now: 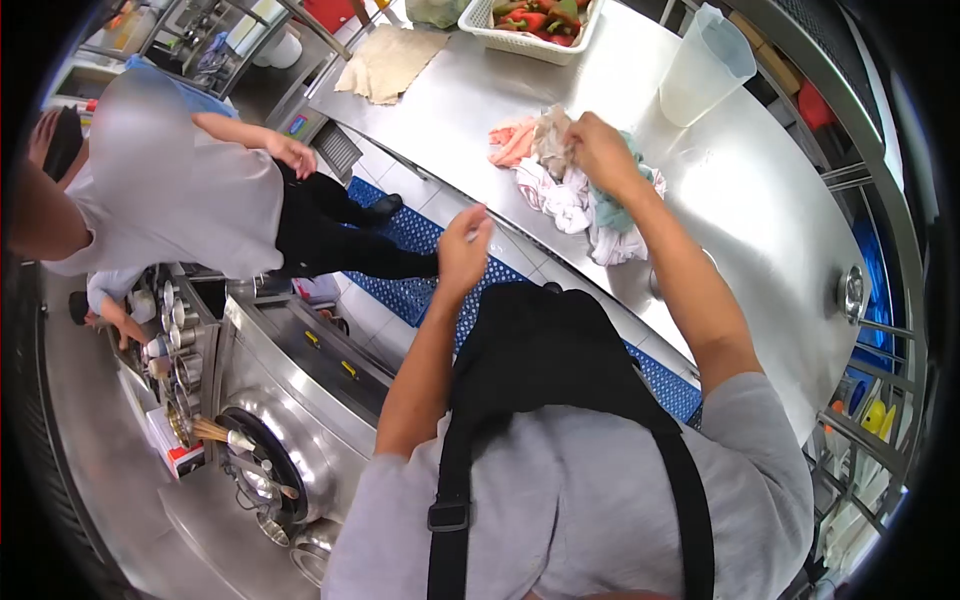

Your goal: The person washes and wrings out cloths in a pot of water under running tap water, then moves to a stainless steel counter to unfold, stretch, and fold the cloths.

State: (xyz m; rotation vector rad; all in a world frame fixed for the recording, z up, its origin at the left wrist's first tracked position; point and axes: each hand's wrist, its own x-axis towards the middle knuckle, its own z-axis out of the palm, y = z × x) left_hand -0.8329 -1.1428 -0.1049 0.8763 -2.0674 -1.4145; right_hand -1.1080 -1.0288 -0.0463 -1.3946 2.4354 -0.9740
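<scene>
Several crumpled cloths (pixel 566 205), lengthwise along table (pixel 760 220)

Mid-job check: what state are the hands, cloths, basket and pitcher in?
Right hand: fingers at the beige cloth, grip unclear
Left hand: away from the cloths, fingers partly curled
Beige cloth: crumpled
Other piled cloths: crumpled together
Tan cloth: spread out, edges uneven
Basket: uncovered, holding peppers
Pitcher: upright, looks empty

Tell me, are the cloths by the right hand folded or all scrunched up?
Scrunched up: the cloths lie in a wrinkled, twisted heap at the right hand.
</scene>
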